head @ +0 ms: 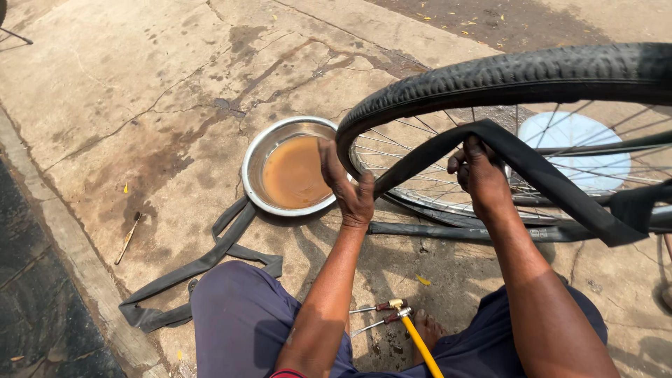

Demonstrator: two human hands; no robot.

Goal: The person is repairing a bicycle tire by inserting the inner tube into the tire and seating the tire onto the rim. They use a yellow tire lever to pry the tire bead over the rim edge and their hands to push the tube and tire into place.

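A bicycle wheel with a black tyre and a spoked metal rim stands in front of me. A flat black inner tube hangs out of the tyre. My left hand presses its palm against the tyre's near edge and pinches the tube's lower end. My right hand grips the tube where it arches up inside the wheel.
A metal bowl of brown water sits on the concrete to the left of the wheel. Another limp black tube lies by my knee. A yellow pump hose with a brass clamp lies between my legs. A small stick lies left.
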